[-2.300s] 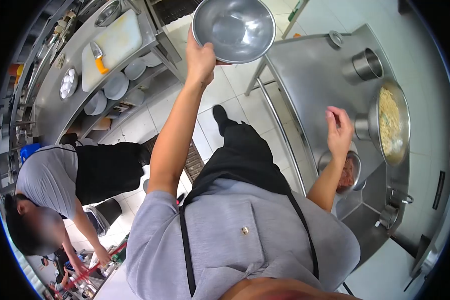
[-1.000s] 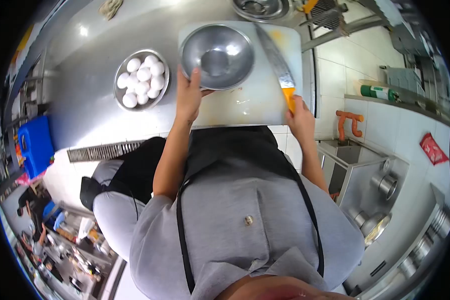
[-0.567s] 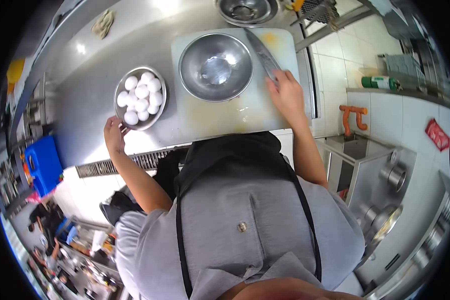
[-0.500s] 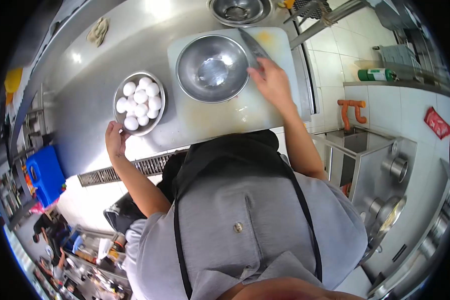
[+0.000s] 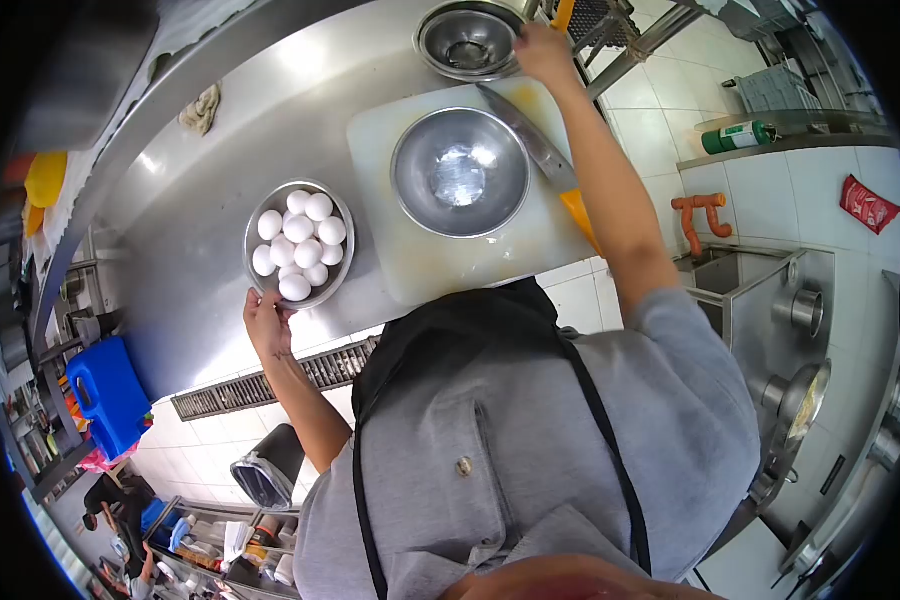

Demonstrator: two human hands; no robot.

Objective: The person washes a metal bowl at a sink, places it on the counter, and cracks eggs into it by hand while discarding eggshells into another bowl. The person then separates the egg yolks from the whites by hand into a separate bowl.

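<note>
My left hand has its fingers curled on the near rim of a metal bowl heaped with several white eggs. My right hand is stretched to the far right, its fingers closed at the right rim of the nested metal bowls; the fingertips are too small to show what they grip. An empty metal bowl rests on the white cutting board. Beside it on the board lies a knife with a yellow handle, partly behind my right forearm.
A crumpled cloth lies on the steel counter at the back left. A blue jug stands left of the counter. A green bottle lies on a ledge at the right. Co-workers are at the far lower left.
My right hand has moved from the knife beside the empty bowl to the nested bowls at the back, uncovering the knife's blade. My left hand stays at the egg bowl. The view has shifted.
</note>
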